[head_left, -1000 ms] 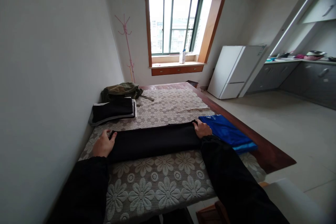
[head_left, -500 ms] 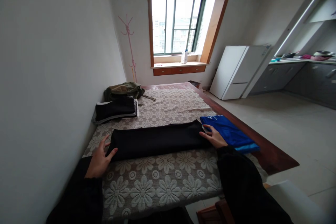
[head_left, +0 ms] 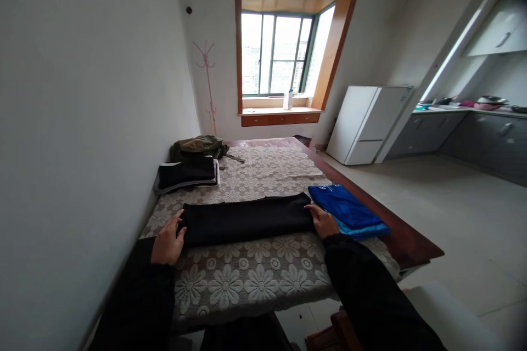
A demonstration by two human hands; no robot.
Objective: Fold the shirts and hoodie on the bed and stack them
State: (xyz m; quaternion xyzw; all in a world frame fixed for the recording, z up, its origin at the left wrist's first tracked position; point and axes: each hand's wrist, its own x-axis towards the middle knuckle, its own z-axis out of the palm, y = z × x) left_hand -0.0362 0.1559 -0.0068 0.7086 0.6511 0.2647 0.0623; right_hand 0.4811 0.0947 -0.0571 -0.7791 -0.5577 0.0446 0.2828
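A long folded black cloth [head_left: 247, 221] lies flat across the near part of the table, on a flower-patterned tablecloth [head_left: 263, 282]. At its left end is my left hand [head_left: 169, 238], fingers curved and apart, with the fingertips touching the edge. My right hand [head_left: 323, 220] is at the other end, its thumb and fingers closed together on the cloth's corner. Just beyond the right hand lies a folded blue cloth [head_left: 349, 207], with lighter blue layers under it.
A stack of folded black and grey cloth [head_left: 187, 173] and a green backpack [head_left: 196, 146] sit at the table's left, by the wall. The brown table edge [head_left: 411, 238] runs along the right. A chair [head_left: 329, 337] stands below the near edge.
The view has tilted up a little. My right hand has moved inward and its fingers have closed on the cloth's corner. My left hand has come closer against the left end.
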